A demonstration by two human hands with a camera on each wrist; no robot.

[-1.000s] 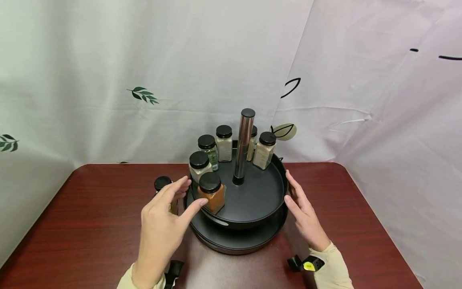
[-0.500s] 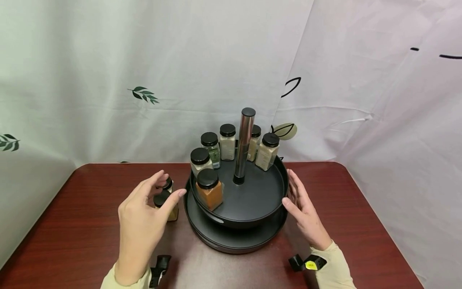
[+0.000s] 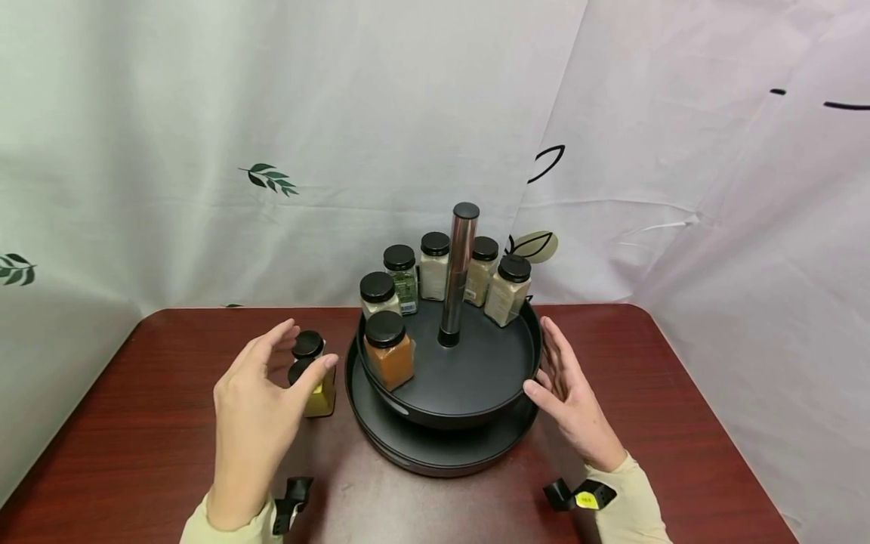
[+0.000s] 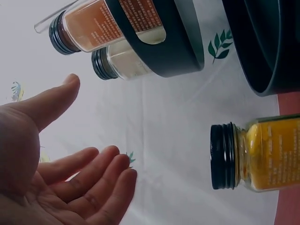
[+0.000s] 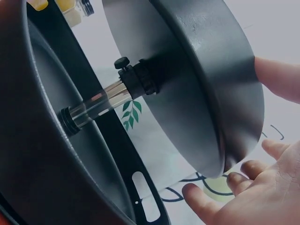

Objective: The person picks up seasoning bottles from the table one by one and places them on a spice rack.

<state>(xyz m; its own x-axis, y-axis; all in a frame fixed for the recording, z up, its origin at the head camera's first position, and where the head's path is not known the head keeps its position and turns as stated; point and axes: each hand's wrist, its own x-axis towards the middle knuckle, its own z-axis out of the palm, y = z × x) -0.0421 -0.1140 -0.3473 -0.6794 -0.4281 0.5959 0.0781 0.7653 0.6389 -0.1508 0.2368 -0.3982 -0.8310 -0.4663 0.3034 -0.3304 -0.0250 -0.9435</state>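
A black two-tier turntable (image 3: 442, 465) stands on the table. Its upper tray (image 3: 482, 370) carries several square spice jars with black lids, among them an orange one (image 3: 390, 359) at the front left and a green one (image 3: 402, 283) behind. My right hand (image 3: 578, 408) is at the upper tray's right side, thumb touching the wall in the right wrist view, fingers loosely spread. My left hand (image 3: 251, 415) holds nothing; thumb and fingers are apart, beside a yellow spice jar (image 4: 276, 154) left of the turntable. Another black-lidded jar (image 3: 308, 344) stands behind that one, partly hidden.
A metal post (image 3: 460, 272) with a black cap rises from the tray's middle. The lower tray (image 3: 381, 431) juts out beneath the upper one at the front. A white curtain (image 3: 381, 113) with leaf prints hangs behind the reddish-brown table (image 3: 170, 408).
The upper tray has turned clockwise seen from above, its rear jars moving right and the orange jar back and left. My left hand has moved left, away from the orange jar.
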